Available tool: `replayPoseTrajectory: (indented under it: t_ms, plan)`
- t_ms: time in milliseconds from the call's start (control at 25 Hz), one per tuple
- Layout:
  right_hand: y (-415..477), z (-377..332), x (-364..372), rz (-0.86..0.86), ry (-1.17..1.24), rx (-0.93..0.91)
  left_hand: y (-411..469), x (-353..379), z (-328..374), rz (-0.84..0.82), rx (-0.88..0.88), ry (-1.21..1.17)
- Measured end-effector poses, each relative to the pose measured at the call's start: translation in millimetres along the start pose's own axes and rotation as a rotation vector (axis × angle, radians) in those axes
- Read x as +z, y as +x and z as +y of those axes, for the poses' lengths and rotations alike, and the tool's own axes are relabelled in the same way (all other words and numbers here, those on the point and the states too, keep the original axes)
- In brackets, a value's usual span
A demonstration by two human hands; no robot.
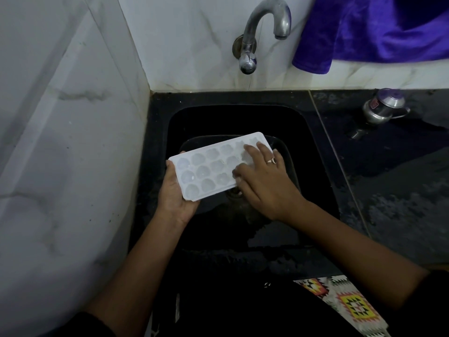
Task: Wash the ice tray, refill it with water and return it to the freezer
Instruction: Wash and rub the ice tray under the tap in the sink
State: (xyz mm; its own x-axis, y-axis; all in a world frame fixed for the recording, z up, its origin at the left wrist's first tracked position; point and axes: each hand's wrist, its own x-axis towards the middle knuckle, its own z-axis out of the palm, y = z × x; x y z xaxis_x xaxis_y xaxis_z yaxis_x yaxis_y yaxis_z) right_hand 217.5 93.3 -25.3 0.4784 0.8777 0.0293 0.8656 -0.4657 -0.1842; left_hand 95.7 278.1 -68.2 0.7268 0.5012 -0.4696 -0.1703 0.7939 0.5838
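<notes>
Ice tray [206,166] over the sink [155,142]: light, flexy plastic, probably wet-slick. Your left hand [173,195] grips its short end from underneath; your right hand [264,181] lies flat on the cells, fingers spread. Hold it by the rims.

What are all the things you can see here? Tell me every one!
White plastic ice tray: one, white, held over the sink.
Black sink: one, black, below the tap.
Curved metal tap: one, silver, on the wall above the sink.
Purple cloth: one, purple, hanging top right.
Small steel pot with lid: one, silver, on the counter.
Black stone counter: one, black, right of the sink.
White marbled wall tiles: several, white, behind and left of the sink.
Patterned cloth: one, multicoloured, bottom right.
Ring: one, silver, on a right-hand finger.
Left hand: one, grips the tray's near end.
Right hand: one, fingers flat on the tray's far end.
</notes>
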Motion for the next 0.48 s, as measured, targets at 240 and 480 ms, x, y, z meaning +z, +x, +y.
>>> replayPoseTrajectory:
  t_ms: [240,480]
  plan:
    - [-3.9,2.2,3.8,-0.014,-0.021,-0.056,3.0,-4.6,4.8,0.006,0.036,0.005]
    - [-5.5,0.4,9.0,-0.043,-0.054,-0.096,2.8,-4.8,6.5,0.010,0.052,-0.017]
